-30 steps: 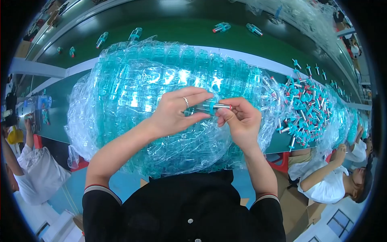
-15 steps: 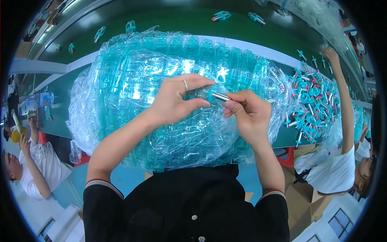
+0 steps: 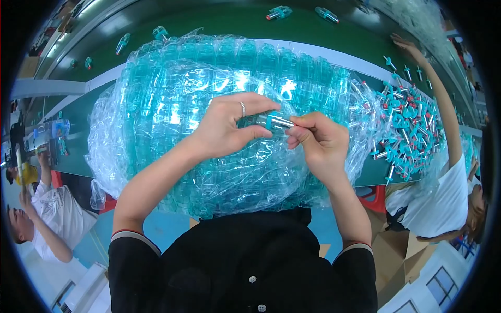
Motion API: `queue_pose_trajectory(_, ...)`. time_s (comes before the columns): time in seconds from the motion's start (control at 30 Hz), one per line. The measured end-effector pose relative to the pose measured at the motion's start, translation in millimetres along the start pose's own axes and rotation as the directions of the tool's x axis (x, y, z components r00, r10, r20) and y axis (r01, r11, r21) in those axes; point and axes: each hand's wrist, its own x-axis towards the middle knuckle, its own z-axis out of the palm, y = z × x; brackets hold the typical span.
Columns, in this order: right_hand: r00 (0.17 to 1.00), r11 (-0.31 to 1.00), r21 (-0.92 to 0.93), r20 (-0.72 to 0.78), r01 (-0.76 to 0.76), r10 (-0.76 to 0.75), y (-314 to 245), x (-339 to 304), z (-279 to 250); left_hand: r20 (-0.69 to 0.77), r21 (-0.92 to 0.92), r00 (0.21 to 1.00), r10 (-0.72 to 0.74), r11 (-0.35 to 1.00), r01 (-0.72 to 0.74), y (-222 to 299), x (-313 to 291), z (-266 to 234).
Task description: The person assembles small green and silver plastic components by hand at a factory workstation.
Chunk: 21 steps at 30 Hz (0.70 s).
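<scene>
My left hand [image 3: 222, 128], with a ring on one finger, holds a small clear bottle [image 3: 254, 121] between thumb and fingers. My right hand [image 3: 322, 143] pinches the outer end of a silver tube with a teal collar [image 3: 269, 122]. The collar lies at the bottle's mouth; I cannot tell how far inside the part reaches. Both hands are above a big plastic-wrapped bundle of teal clear bottles [image 3: 172, 109]. To its right lies a heap of silver tubes with teal collars and red ends [image 3: 404, 130].
A green conveyor belt [image 3: 224, 21] runs along the far side, carrying several spaced assembled pieces [image 3: 279, 12]. At right, a co-worker's arm [image 3: 441, 99] stretches over the heap toward the belt. Another person [image 3: 60, 214] sits at left. Crumpled clear film [image 3: 107, 141] covers the bundle's left end.
The pieces on the belt have shifted left. The collared tube in my hands has moved slightly left. At right, the co-worker's hand has reached farther over the belt.
</scene>
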Motion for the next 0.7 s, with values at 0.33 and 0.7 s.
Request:
queue_pose_trajectory(0.33, 1.0, 1.0, -0.005, 0.009, -0.016, 0.016, 1.0, 0.6, 1.5, 0.016, -0.039, 0.999, -0.049, 0.998, 0.05, 3.2, -0.7, 0.5)
queue_pose_trajectory(0.7, 0.997, 0.996, 0.059, -0.02, -0.072, 0.073, -2.6, 4.1, 2.9, 0.038, -0.088, 0.992, -0.12, 0.989, 0.123, -0.2, -1.5, 1.3)
